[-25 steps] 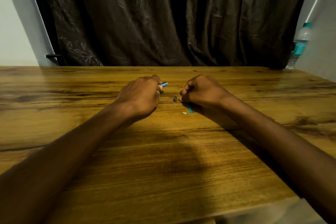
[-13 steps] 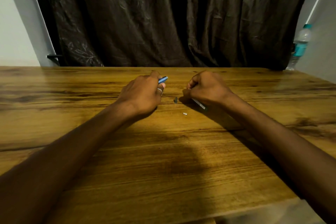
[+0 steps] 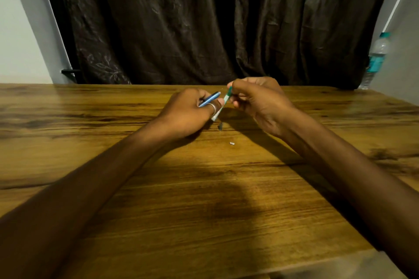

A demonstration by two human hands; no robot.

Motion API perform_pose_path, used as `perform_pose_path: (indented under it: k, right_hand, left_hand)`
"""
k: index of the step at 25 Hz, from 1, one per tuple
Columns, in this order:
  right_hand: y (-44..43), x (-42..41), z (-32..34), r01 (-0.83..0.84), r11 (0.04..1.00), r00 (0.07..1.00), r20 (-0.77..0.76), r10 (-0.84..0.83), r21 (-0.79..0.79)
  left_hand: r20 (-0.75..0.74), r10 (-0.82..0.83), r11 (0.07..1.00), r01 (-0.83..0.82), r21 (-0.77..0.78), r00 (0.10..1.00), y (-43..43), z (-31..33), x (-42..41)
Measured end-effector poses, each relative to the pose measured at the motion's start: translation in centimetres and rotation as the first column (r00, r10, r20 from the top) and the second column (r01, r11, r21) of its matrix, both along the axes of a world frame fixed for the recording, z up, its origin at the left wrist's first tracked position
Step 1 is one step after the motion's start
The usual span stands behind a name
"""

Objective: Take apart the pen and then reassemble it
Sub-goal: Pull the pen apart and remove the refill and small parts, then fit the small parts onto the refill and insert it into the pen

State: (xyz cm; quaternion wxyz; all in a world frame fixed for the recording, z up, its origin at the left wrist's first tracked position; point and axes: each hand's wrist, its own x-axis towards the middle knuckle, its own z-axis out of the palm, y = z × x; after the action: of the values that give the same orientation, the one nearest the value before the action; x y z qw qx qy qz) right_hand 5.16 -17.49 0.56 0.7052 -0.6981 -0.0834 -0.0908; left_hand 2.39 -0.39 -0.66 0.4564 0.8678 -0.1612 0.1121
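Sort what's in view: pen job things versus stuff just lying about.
Job: blue pen barrel in left hand; thin refill in right hand; small dark piece; tiny white piece.

Lying about: water bottle; curtain.

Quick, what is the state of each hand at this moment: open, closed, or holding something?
Left hand: closed, holding the blue pen barrel.
Right hand: closed, pinching the top of the thin green-white pen piece, which hangs down over the table.
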Motion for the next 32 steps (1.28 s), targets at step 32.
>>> perform_pose_path:
  k: [32]
  right_hand:
    - [3.0,1.7,0.2,-0.126,0.973,0.990,0.036,0.136,-0.192]
  left_hand:
    - [-0.160,0.014,0.997,-0.026,-0.076,0.987,5.5,0.2,1.1]
